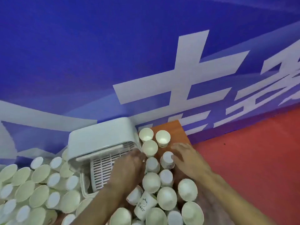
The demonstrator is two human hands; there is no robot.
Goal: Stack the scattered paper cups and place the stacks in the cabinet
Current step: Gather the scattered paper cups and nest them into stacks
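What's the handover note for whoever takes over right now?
Left hand: at the open front of the white cabinet, fingers against an upright cup; too blurred to tell the grip.
Right hand: open, fingers straight, beside an upside-down cup.
Cups: loose over the table, some upright, some inverted; a heap lies left of the cabinet.
Done: no stack visible in the cabinet; only its slatted tray shows.
Left: nearly everything. Stack the cups, then load the stacks.
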